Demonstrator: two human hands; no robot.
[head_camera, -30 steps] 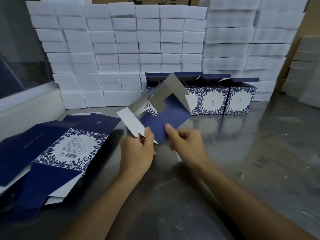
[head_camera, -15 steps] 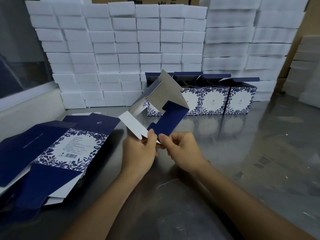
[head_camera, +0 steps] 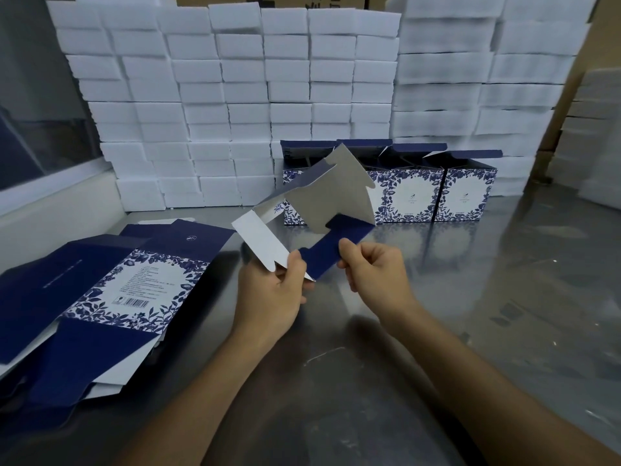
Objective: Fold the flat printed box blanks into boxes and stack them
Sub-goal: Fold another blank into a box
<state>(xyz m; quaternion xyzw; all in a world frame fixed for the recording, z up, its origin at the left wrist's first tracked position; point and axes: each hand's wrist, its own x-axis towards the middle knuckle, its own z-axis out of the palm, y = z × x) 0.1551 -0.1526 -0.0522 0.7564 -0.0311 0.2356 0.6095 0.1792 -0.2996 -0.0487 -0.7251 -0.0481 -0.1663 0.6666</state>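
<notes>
I hold a half-opened blue and white box blank [head_camera: 332,196] above the metal table [head_camera: 504,297], its grey inside facing me. My left hand [head_camera: 272,290] grips the white bottom flap at its near edge. My right hand [head_camera: 373,274] pinches the dark blue flap [head_camera: 332,247] between thumb and fingers. A pile of flat blanks [head_camera: 111,287] with a floral print and a barcode lies at the left. A row of folded boxes [head_camera: 467,193] with open lids stands at the back.
White foam blocks [head_camera: 235,95] are stacked in a high wall along the back, with more at the right [head_camera: 598,139]. A white ledge [head_camera: 50,210] runs along the left side. Cardboard shows above the foam.
The blue flap has been folded further in toward the box's open end. My right hand shifted slightly to the right and up along it. My left hand stays in place.
</notes>
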